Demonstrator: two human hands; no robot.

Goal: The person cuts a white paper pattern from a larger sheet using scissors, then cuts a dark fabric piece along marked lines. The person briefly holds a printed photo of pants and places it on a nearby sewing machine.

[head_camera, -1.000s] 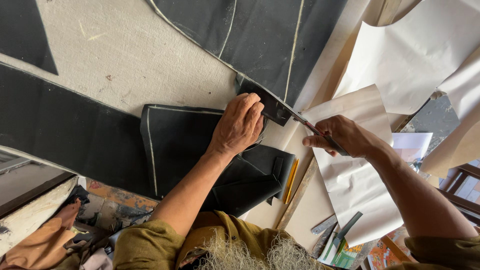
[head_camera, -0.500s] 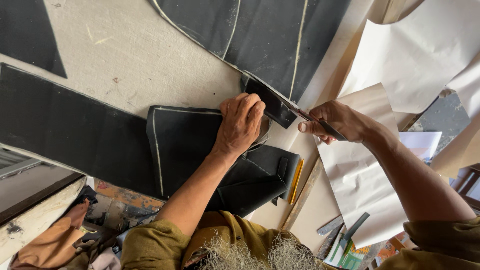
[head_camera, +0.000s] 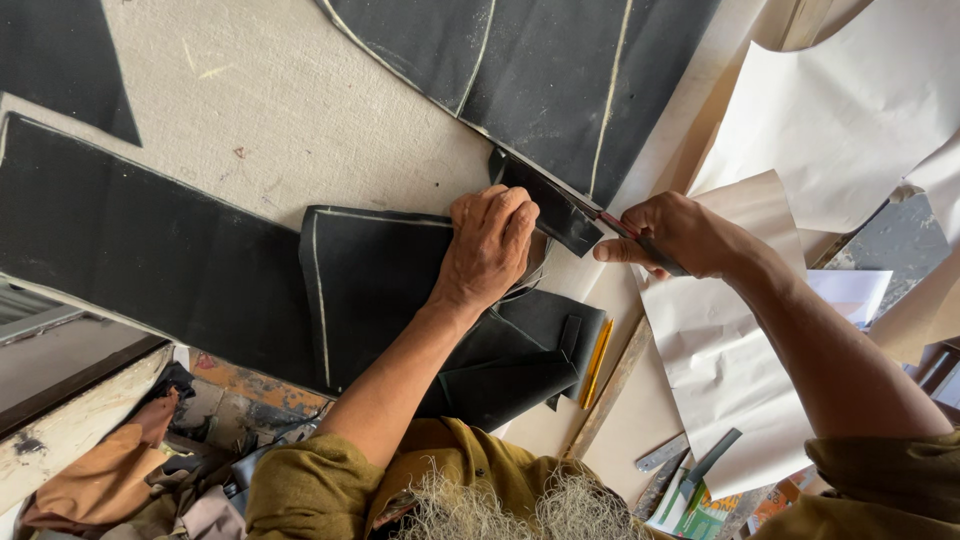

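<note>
Under left hand (head_camera: 490, 245): black fabric (head_camera: 375, 290); right hand (head_camera: 675, 235) beside.

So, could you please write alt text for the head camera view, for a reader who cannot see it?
A person's left hand presses down black fabric marked with chalk lines on a worktable, while the right hand works a slim red-handled tool along the fabric's edge. A yellow pencil and paper sheets lie nearby.

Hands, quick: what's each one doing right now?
Left hand: palm down, pressing flat on the black fabric piece, gripping nothing.
Right hand: closed around a red-handled cutting tool at the fabric's edge.
</note>
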